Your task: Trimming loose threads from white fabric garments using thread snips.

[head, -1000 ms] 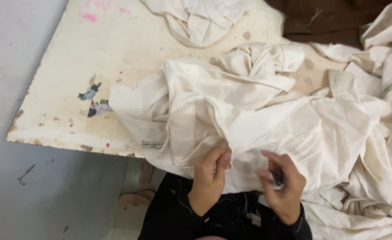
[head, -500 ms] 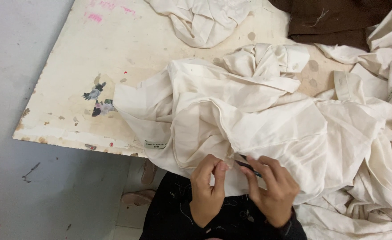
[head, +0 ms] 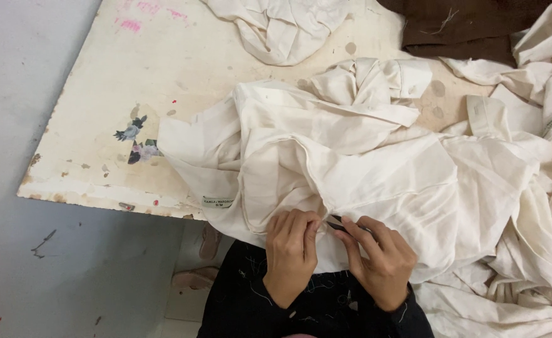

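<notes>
Both hands now meet at the near edge of the cream garment (head: pixel 351 163); a second ago they sat apart. The left hand (head: pixel 291 253) pinches a fold of cloth, fingers pressed together. The right hand (head: pixel 379 263) has closed in from the right, its fingers gripping a small dark tool (head: pixel 338 224), apparently thread snips, whose tip touches the pinched seam. The garment lies bunched over the table (head: pixel 101 125) edge. Trimming appears in hand.
</notes>
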